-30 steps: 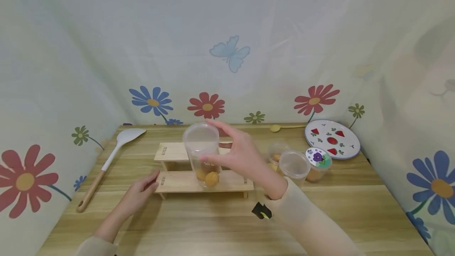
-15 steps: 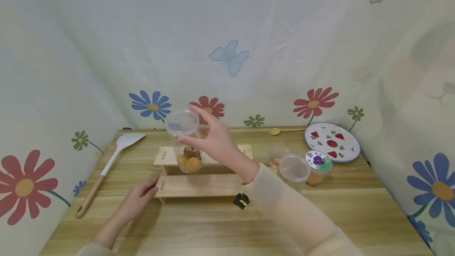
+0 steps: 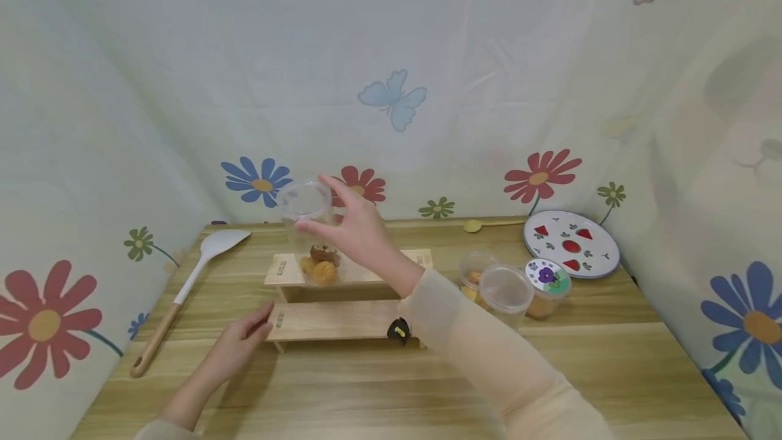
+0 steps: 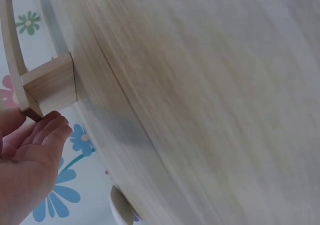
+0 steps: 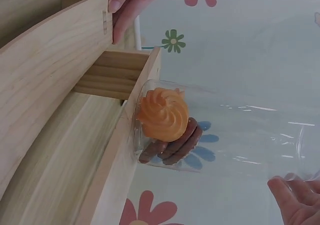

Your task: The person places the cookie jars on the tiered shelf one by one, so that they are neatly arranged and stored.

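Note:
My right hand (image 3: pixel 357 229) grips a tall clear plastic jar (image 3: pixel 305 223) near its top, thumb and fingers around the rim. Swirled orange-yellow cookies (image 5: pixel 164 114) and brown pieces (image 5: pixel 177 144) lie at the bottom of the jar. The jar stands upright at the left part of the rack's upper tier (image 3: pixel 379 273), its base appearing to touch the wood. At the left end of the rack's lower tier (image 3: pixel 336 320), my left hand (image 3: pixel 241 338) pinches the board's corner, thumb above and fingers below, as the left wrist view shows.
A white spatula (image 3: pixel 195 270) with a wooden handle lies left. Right of the rack stand a lidded jar (image 3: pixel 506 290), a smaller container (image 3: pixel 476 267) and a flower-lidded jar (image 3: pixel 548 287). Behind them are a plate (image 3: pixel 599 243) and a yellow spoon (image 3: pixel 473 225).
My right hand has carried the jar left and back, from above the lower tier to the upper tier. My left hand has stayed at the rack's end.

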The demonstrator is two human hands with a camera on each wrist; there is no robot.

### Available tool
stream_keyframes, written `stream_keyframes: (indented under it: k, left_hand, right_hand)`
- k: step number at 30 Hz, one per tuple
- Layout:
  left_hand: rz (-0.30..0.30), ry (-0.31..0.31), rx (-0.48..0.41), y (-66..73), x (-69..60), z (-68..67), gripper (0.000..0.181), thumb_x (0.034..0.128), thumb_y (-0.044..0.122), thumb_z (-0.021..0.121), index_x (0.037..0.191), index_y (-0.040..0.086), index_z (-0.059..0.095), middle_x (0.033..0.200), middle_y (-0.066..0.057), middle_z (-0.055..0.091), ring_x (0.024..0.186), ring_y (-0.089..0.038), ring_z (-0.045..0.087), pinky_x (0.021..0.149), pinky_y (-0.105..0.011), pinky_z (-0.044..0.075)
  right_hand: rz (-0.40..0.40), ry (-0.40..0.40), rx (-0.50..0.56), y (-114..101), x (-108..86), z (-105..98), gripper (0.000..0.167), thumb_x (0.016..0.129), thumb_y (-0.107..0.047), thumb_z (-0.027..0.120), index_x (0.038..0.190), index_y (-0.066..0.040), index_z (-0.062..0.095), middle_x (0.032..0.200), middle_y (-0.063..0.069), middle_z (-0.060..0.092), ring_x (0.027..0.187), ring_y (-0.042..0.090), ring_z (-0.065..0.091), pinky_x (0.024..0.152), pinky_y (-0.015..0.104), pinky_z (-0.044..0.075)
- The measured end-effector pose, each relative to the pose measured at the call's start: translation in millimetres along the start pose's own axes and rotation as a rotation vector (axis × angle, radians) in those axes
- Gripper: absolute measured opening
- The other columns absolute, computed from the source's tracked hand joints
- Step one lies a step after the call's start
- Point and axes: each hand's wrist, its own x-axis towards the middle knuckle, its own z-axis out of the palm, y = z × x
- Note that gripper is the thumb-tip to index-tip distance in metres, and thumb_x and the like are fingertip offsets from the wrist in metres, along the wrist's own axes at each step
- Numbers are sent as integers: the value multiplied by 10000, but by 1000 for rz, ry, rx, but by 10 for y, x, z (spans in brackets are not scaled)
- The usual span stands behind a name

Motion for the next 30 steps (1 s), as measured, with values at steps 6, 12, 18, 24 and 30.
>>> stream_keyframes:
  k: [6, 12, 18, 24, 30]
  left_hand:
    - [7, 7, -16, 45, -11, 10, 433, 1012, 91, 496, 1373, -130, 405, 1383, -294, 429, 1267, -422, 420, 1018, -486, 367]
    - [-3, 9, 0, 41, -31, 0, 436, 1015, 106, 496, 1381, -115, 408, 1383, -275, 440, 1267, -405, 426, 1023, -478, 365]
    - [3, 16, 2, 53, -31, -15, 446, 1017, 126, 498, 1389, -102, 408, 1382, -273, 443, 1264, -400, 433, 1018, -485, 378]
    - [4, 25, 8, 48, -24, -7, 433, 1016, 107, 494, 1385, -106, 413, 1381, -272, 445, 1262, -395, 434, 1017, -487, 378]
    - [10, 17, -1, 70, -29, -1, 430, 1017, 85, 482, 1384, -123, 395, 1387, -289, 426, 1259, -406, 435, 1012, -473, 382]
  right_hand:
    - [6, -24, -38, 14, 37, 20, 850, 762, -589, 721, 1483, -343, 343, 1415, -82, 468, 898, 126, 629, 728, 269, 541]
    - [-7, -75, -83, -34, 16, 48, 868, 823, -593, 656, 1524, -316, 227, 1480, -84, 371, 1184, 183, 531, 923, 346, 508]
    - [-20, -67, -84, -61, 10, 48, 930, 835, -579, 652, 1545, -251, 150, 1443, 16, 430, 1221, 211, 500, 945, 393, 493]
    - [-12, -68, -53, -49, -20, 42, 948, 824, -576, 666, 1543, -276, 127, 1475, 50, 399, 1283, 232, 453, 987, 442, 459]
    - [-34, -6, -47, -6, -107, 22, 937, 838, -589, 640, 1540, -284, 99, 1485, 3, 365, 1309, 169, 397, 1049, 437, 395]
